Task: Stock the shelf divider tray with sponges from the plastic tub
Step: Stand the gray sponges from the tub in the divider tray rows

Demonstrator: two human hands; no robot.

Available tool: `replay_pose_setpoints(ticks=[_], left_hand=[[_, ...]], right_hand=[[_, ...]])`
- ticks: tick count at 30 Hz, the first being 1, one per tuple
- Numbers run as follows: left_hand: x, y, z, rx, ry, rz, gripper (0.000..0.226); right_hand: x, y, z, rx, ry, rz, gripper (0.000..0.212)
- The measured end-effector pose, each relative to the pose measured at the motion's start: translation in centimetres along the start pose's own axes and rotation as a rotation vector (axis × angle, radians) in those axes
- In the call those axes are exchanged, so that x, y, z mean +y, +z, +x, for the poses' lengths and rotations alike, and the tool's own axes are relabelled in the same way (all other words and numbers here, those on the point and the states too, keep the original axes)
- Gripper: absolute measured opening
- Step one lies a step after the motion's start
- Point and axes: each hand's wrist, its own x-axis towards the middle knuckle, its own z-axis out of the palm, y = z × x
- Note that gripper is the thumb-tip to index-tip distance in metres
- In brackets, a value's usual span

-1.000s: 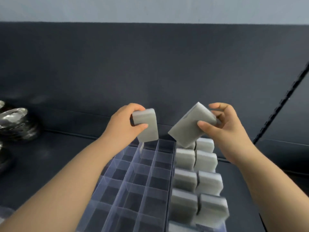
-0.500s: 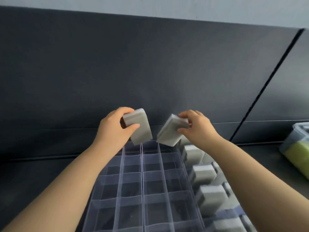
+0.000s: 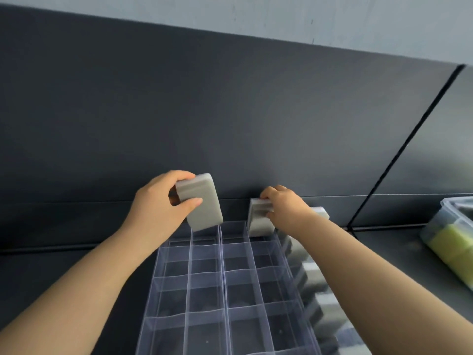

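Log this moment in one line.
left hand: grips grey sponge above divider tray | right hand: grips second sponge at tray's far row | plastic tub: far right

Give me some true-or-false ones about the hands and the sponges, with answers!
1. The right hand grips a grey sponge. True.
2. The left-hand sponge already sits in a compartment. False: the left hand holds it in the air over the far end of the divider tray.
3. The tray's left columns are full of sponges. False: they look empty, and the stocked sponges stand along its right side.
4. The plastic tub stands to the right of the tray. True.
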Motion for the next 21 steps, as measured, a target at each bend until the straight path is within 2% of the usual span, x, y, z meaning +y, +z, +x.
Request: replay_pose_setpoints(ticks=[4,6,21], left_hand=[[-0.2,0.1,-0.1,-0.003,-0.016,-0.008,0.041],[-0.3,0.3,-0.2,-0.006,-0.024,-0.002,0.041],[0.2,1.8,-0.8,-0.017,-0.05,0.033,0.041]], right_hand=[[-0.1,0.3,0.0,0.007,-0.081,-0.282,0.033],[-0.2,0.5,0.1,-0.004,-0.103,-0.343,0.031],[-0.5,1.5,0.6,-0.129,-0.167,-0.358,0.035]])
